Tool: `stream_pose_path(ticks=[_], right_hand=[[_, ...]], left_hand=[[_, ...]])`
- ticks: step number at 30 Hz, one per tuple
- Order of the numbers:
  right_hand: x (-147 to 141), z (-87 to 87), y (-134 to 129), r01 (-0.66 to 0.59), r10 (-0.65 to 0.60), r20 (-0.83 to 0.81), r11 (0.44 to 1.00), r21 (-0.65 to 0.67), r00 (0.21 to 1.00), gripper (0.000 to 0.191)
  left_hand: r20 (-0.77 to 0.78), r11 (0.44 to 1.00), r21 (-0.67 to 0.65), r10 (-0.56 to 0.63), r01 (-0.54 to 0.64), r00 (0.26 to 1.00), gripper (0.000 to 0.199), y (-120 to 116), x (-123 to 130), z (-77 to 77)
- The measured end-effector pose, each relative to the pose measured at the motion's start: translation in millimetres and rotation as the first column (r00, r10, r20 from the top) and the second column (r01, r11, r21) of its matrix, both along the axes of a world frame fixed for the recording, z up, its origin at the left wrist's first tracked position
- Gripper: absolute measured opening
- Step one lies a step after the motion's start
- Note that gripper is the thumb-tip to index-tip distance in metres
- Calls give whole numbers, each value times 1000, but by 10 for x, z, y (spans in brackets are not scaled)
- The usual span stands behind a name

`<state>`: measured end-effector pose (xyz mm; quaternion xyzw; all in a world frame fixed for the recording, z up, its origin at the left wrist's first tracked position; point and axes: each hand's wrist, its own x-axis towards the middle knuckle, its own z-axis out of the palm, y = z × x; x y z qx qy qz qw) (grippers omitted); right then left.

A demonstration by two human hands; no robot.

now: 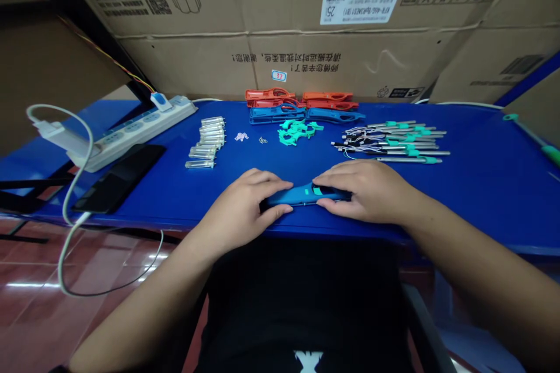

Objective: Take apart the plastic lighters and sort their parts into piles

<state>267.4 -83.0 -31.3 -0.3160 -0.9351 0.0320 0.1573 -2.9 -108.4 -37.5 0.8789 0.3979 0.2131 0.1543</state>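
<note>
Near the table's front edge, a blue long-nosed lighter body point(298, 194) lies level between my two hands. Green bits show at its trigger opening. My left hand point(256, 201) grips its left end, thumb along the near side and fingers over the far side. Around the right end, by the opening, my right hand point(356, 191) is closed the same way. Beyond them are green triggers point(297, 132) in a heap. Several metal lighter tubes point(406, 140) with green collars and wires lie to the right. Clear fuel tanks point(212, 138) are lined up at the left.
Orange shell halves point(328, 98) and blue shell halves point(335, 115) are stacked at the back against a cardboard box point(184, 40). Small pink parts point(241, 136) and tiny screws point(262, 140) sit mid-table. At left are a power strip point(144, 126), a black phone point(120, 179) and a white cable point(65, 256).
</note>
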Motion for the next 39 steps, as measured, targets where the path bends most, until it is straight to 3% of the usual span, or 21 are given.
stream_pose_path(ticks=[6, 19, 27, 33, 39], right_hand=[[37, 17, -16, 17, -17, 5, 998, -66, 1000, 30], [122, -22, -83, -23, 26, -56, 998, 53, 998, 26], [118, -63, -85, -33, 34, -27, 999, 30, 999, 24], [84, -27, -105, 83, -82, 16, 991, -102, 996, 33], [62, -89, -154, 170, -173, -14, 977, -127, 985, 35]], left_hand=[[-10, 999, 33, -26, 26, 1000, 37, 22, 4, -8], [30, 995, 85, -56, 54, 998, 32, 0, 73, -14], [8, 997, 36, -68, 68, 998, 37, 9, 27, -42], [17, 999, -15, -41, 42, 999, 41, -4, 21, -45], [65, 1000, 10, -12, 11, 998, 34, -39, 75, -55]])
